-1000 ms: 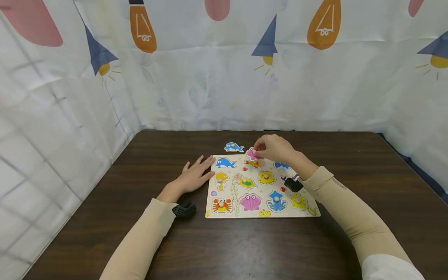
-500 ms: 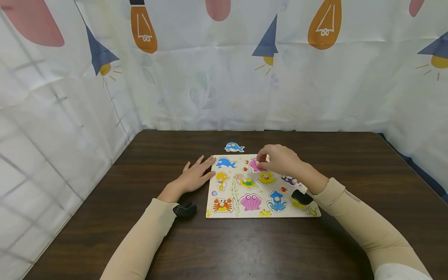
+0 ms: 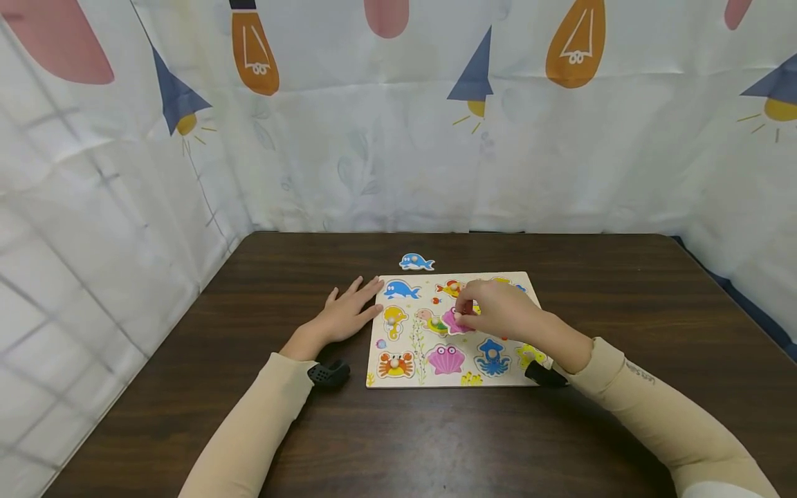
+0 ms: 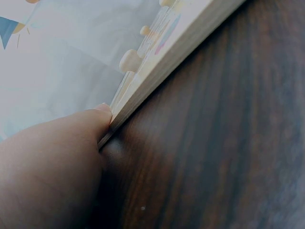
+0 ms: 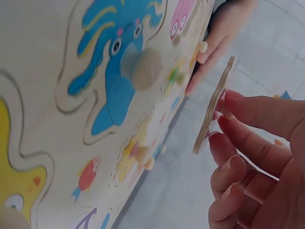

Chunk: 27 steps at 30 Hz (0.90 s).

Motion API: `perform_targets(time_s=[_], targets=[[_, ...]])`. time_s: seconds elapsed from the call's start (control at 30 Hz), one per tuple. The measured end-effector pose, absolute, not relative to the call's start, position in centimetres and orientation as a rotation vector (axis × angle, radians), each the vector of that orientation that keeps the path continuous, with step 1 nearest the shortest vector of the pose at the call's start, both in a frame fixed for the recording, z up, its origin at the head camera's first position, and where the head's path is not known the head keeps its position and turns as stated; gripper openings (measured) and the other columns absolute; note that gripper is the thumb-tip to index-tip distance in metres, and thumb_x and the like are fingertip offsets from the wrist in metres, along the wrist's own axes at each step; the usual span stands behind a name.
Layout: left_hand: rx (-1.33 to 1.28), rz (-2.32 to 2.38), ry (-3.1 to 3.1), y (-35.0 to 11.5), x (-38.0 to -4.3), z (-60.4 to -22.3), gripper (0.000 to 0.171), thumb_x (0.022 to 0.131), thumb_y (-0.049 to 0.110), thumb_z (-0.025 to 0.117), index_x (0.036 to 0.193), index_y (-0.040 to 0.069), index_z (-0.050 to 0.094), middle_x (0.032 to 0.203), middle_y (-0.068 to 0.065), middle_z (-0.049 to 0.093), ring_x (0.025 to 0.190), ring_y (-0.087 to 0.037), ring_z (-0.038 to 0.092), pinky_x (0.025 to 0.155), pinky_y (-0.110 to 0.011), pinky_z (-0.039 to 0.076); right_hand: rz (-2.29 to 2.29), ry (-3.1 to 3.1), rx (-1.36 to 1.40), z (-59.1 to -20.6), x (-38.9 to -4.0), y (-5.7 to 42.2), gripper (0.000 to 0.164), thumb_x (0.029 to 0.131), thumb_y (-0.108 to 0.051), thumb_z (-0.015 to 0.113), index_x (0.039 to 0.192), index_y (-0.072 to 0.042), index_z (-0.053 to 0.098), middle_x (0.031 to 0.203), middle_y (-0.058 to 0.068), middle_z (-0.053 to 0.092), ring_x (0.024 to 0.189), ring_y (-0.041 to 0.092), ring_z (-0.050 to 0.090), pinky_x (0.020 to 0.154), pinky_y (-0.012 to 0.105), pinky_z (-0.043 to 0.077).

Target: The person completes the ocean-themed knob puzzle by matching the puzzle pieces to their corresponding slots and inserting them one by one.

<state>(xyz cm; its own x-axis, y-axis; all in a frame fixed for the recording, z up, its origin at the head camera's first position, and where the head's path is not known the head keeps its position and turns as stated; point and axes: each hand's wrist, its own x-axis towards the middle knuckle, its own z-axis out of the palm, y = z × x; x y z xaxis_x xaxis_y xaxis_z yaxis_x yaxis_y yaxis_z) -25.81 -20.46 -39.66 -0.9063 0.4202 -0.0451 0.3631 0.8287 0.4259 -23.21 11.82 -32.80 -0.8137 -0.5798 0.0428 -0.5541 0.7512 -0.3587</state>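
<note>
My right hand [image 3: 504, 308] pinches a pink shell puzzle piece [image 3: 453, 321] between thumb and fingertips. In the right wrist view the piece [image 5: 213, 107] is held edge-on, clear of the board. Below it in the head view lies the wooden sea-animal puzzle board [image 3: 448, 384], with a pink shell picture [image 3: 445, 360] in its lower row. A blue squid piece [image 3: 492, 360] with a knob sits to the right of that picture. My left hand [image 3: 345, 315] rests with spread fingers against the board's left edge; its thumb [image 4: 97, 119] touches the edge in the left wrist view.
A loose blue whale piece [image 3: 416, 261] lies behind the board on the dark wooden table [image 3: 299, 429]. A crab piece [image 3: 395, 364] and a seahorse piece [image 3: 394, 321] sit in the board's left side. A patterned curtain [image 3: 386, 152] stands around the table.
My right hand has brought the pink shell piece from the board's far edge toward me, over its middle, uncovering the red and yellow fish. The left hand has stayed in place.
</note>
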Motion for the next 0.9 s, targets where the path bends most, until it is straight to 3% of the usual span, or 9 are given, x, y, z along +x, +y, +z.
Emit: perform_targets(time_s=[0.37, 0.9], targets=[[0.603, 0.609, 2.869, -20.5, -26.0, -39.7, 0.066, 0.110, 0.045, 0.045, 0.166, 0.018, 0.023, 0.170, -0.004, 0.017, 0.157, -0.034, 0.005, 0.116, -0.071, -0.001, -0.559, 2.822, -0.988, -33.3, -21.7, 11.3, 0.015, 0.088, -0.023, 0.084, 0.081, -0.023, 0.071, 0.085, -0.012, 0.060, 0.071, 0.008, 0.055, 0.060, 0.027, 0.048], [0.607, 0.614, 2.871, -20.5, -26.1, -39.9, 0.065, 0.110, 0.044, 0.045, 0.166, 0.019, 0.023, 0.170, -0.003, 0.016, 0.157, -0.033, 0.005, 0.116, -0.071, -0.001, -0.465, 2.737, -1.003, -34.0, -22.2, 9.9, 0.016, 0.090, -0.025, 0.082, 0.079, -0.024, 0.070, 0.076, -0.013, 0.060, 0.071, 0.010, 0.053, 0.060, 0.028, 0.045]])
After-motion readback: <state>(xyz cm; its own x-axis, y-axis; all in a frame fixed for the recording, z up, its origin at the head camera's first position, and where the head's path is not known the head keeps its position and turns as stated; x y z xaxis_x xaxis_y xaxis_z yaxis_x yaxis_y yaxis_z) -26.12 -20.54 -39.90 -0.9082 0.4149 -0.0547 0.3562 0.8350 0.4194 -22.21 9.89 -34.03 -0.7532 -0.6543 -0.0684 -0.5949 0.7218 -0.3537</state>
